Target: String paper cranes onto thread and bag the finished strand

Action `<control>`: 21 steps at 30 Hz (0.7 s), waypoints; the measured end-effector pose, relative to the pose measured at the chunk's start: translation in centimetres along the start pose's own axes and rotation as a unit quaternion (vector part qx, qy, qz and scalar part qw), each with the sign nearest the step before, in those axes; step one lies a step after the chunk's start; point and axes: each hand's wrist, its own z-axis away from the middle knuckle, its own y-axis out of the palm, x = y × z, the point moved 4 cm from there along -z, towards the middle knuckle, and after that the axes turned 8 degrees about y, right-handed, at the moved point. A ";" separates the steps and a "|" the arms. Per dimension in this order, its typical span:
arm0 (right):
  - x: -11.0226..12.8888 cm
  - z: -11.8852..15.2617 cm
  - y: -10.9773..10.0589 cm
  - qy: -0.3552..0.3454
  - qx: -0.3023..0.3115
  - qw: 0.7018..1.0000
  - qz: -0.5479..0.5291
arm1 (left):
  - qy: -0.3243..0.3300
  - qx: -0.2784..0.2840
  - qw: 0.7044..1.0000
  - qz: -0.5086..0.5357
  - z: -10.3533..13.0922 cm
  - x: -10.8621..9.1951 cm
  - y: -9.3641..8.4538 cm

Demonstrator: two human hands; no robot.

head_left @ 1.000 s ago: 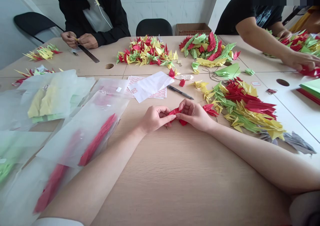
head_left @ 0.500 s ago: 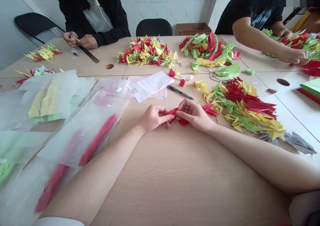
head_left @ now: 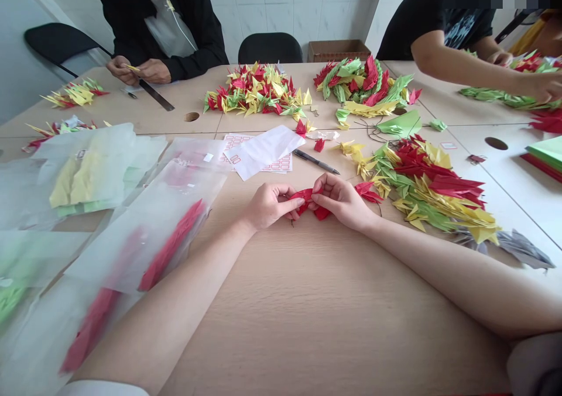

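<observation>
Between my two hands is a piece of folded red paper (head_left: 302,195), held low over the table. My left hand (head_left: 273,206) pinches its left part between thumb and fingers. On its other side my right hand (head_left: 336,200) is closed on the paper too, with a red flap showing below the fingers. My fingers hide much of its shape. A folded red paper crane (head_left: 367,192) lies just right of my right hand, by a dark thread. Beyond it spreads a strung pile of red, yellow and green paper cranes (head_left: 432,179).
Clear plastic bags (head_left: 175,179) of folded paper cover the left side. A pen (head_left: 316,162) and a white paper slip (head_left: 267,150) lie ahead of my hands. Crane heaps (head_left: 259,89) stand farther back. Two people work across the table, one near a metal ruler (head_left: 156,95).
My hands stay nearly in place, with slight finger movement on the red paper. The right-hand person's forearm has moved further right; the other person's hands shifted slightly left.
</observation>
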 end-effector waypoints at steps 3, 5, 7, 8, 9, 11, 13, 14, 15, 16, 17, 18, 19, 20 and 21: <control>0.1 0.1 0.2 -0.007 0.006 1.000 0.013 | 0.010 0.003 1.000 -0.015 0.0 0.0 0.1; 0.3 0.1 0.3 -0.018 0.009 1.000 0.014 | 0.020 0.009 1.000 -0.019 0.0 0.0 0.1; 0.5 0.1 0.3 -0.023 0.011 1.000 0.008 | 0.025 0.016 1.000 -0.008 -0.1 -0.1 0.1; 0.6 0.1 0.2 -0.024 0.011 1.000 0.005 | 0.025 0.019 1.000 0.001 -0.1 -0.1 0.1; 0.7 0.2 0.2 -0.023 0.012 1.000 0.002 | 0.024 0.021 0.999 0.011 -0.1 -0.1 0.0; 0.8 0.3 0.2 -0.021 0.014 1.000 -0.002 | 0.022 0.021 0.999 0.028 -0.1 -0.1 -0.1; 0.9 0.4 0.2 -0.024 0.016 1.000 -0.001 | 0.026 0.020 0.999 0.039 -0.1 0.0 -0.3; 0.9 0.5 0.3 -0.027 0.016 1.000 0.002 | 0.030 0.021 0.998 0.044 -0.1 0.0 -0.4; 0.8 0.5 0.3 -0.032 0.015 0.999 0.006 | 0.034 0.024 0.998 0.046 -0.1 0.1 -0.4; 0.8 0.5 0.3 -0.036 0.012 0.999 0.011 | 0.039 0.029 0.998 0.049 0.0 0.1 -0.4; 0.7 0.6 0.3 -0.041 0.010 0.999 0.017 | 0.045 0.034 0.997 0.053 0.0 0.1 -0.4; 0.6 0.6 0.3 -0.044 0.010 0.999 0.026 | 0.050 0.036 0.996 0.058 0.0 0.0 -0.4; 0.5 0.6 0.3 -0.047 0.010 0.998 0.036 | 0.054 0.034 0.996 0.061 0.1 0.0 -0.3; 0.4 0.6 0.4 -0.052 0.009 0.997 0.047 | 0.057 0.028 0.996 0.062 0.1 -0.1 -0.3; 0.4 0.7 0.4 -0.060 0.008 0.996 0.059 | 0.058 0.018 0.996 0.058 0.1 -0.2 -0.2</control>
